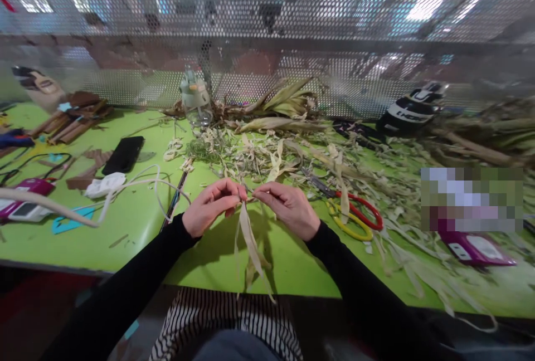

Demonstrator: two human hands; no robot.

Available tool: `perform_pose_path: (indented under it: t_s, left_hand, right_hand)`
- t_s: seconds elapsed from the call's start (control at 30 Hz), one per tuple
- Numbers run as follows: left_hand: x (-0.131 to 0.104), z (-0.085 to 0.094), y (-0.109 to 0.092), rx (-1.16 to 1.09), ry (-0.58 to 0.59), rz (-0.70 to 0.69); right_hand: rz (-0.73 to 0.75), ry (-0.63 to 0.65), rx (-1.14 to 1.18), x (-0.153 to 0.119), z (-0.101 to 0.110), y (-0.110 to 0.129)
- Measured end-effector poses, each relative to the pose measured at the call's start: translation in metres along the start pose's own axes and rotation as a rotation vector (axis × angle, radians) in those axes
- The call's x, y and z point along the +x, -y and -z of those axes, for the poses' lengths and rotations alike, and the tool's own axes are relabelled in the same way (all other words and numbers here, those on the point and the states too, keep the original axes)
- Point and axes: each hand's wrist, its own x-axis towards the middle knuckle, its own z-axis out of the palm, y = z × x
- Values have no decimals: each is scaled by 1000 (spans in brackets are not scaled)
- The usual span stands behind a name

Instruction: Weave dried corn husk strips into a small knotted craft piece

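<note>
Green worktop (298,272) set against a perforated metal screen (259,21); surface heavily littered. Head view: left hand (215,205) closed in a pinch, thumb and fingers on the top end of a pale dry strip (249,233). Right hand (292,210) likewise pinching, fingertips almost meeting the left's, apparently on a thin end of the same material. Strip hangs down between the hands, its tails near the worktop's front edge. Exact join at the fingertips too small to read.

Progress, judged: some strips already separated, since loose pale scraps (251,152) lie spread beyond the hands; the piece in hand looks partway worked. Thick dry leaves (288,102) behind them appear unprocessed. No finished piece identifiable; amount left cannot be told.

Surroundings: scissors (359,216) with red and yellow handles, by the right hand, among the litter. Black bottle (412,110) far right; clear bottle (196,99) at the back. Left side: phone (124,155), white cable (156,180) looping toward the left forearm, a possible snag. Scraps crowd the far side of the hands; scissors limit room to the right.
</note>
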Motion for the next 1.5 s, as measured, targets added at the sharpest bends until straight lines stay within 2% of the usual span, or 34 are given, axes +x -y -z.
perform_pose_path:
  t_s: [0.07,0.13,0.2,0.33,0.5,0.67,0.87,0.97,1.1,1.17,1.3,1.37,1.43,1.47,1.5]
  left_hand:
    - [3,-2,0,-15,-41,-16]
    - [5,-6,0,-29,-134,-22]
    - [8,-10,0,-23,-194,35]
    - [16,-20,2,27,-148,161]
    - [26,-24,4,176,-138,123]
    - [29,-19,2,514,-151,-43]
    - [21,-18,-9,975,-10,-254]
    - [16,-17,-10,1070,53,-364]
    - [15,-16,-7,1178,-1,-478]
    - [17,-16,-4,1165,-30,-451]
    - [29,-8,11,1035,-7,-314]
    - [37,1,20,1020,-35,-259]
    - [43,9,25,1002,-94,-185]
    - [45,12,26,950,-92,-157]
    - [46,14,25,872,-102,-140]
  right_hand:
    - [-19,-35,-10,0,-1,-6]
    - [-27,-73,-6,1,0,-11]
    - [-20,-102,2,1,0,-14]
    - [-6,-106,-23,-1,-1,-16]
    - [-2,-102,-61,-3,1,-15]
    - [9,-125,-33,-4,5,-14]
    - [7,-103,-31,-7,4,-13]
    - [38,-85,-55,-8,2,-10]
    - [76,17,-163,-9,-4,-11]
    - [104,77,-215,-10,-6,-12]
    - [154,126,-203,-15,-18,-4]
    - [236,218,-149,-18,-29,7]
    - [427,389,-104,-19,-39,14]
    - [437,386,-126,-18,-40,15]
    - [396,327,-148,-16,-39,14]
